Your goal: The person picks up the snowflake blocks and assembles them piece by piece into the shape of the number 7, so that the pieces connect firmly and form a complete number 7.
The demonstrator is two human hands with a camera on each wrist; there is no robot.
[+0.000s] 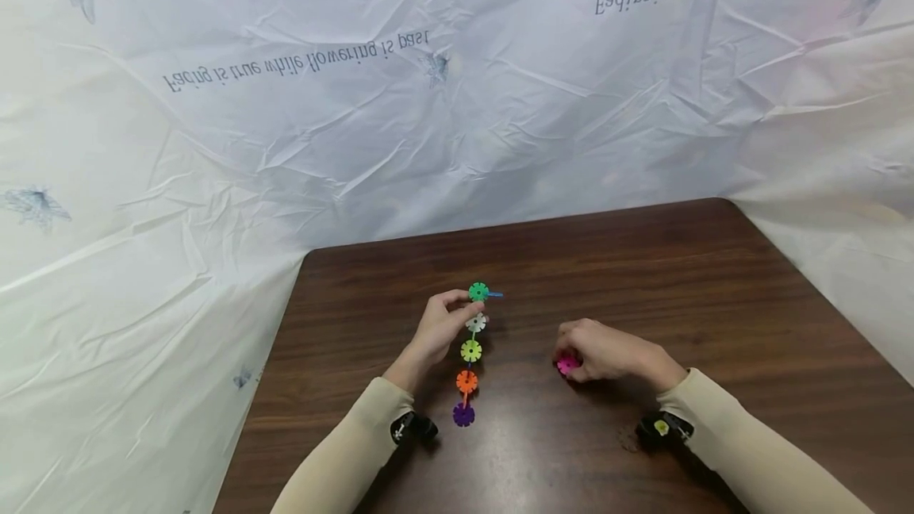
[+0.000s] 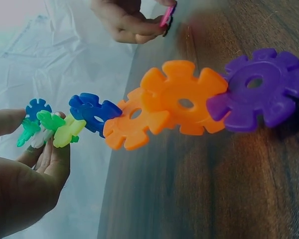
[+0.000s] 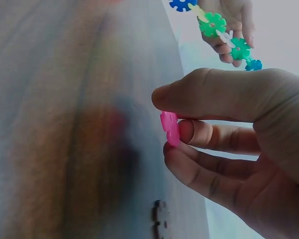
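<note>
A chain of notched plastic snowflake discs [image 1: 470, 350] runs in a line over the table, from a blue disc at the far end to a purple disc [image 2: 261, 89] at the near end. Its other discs are green, white, yellow-green, dark blue and orange, several of them set edge-on. My left hand [image 1: 446, 325] pinches the chain near its far end, around the green and white discs. To the right, apart from the chain, my right hand [image 1: 603, 350] holds a pink snowflake disc [image 3: 171, 128] between thumb and fingertips, low over the table.
A brown snowflake disc [image 1: 628, 439] lies on the dark wood table [image 1: 543, 450], close to the right wrist's camera [image 1: 664, 427]. White printed sheeting [image 1: 500, 117] hangs behind the table's far edge and along both sides.
</note>
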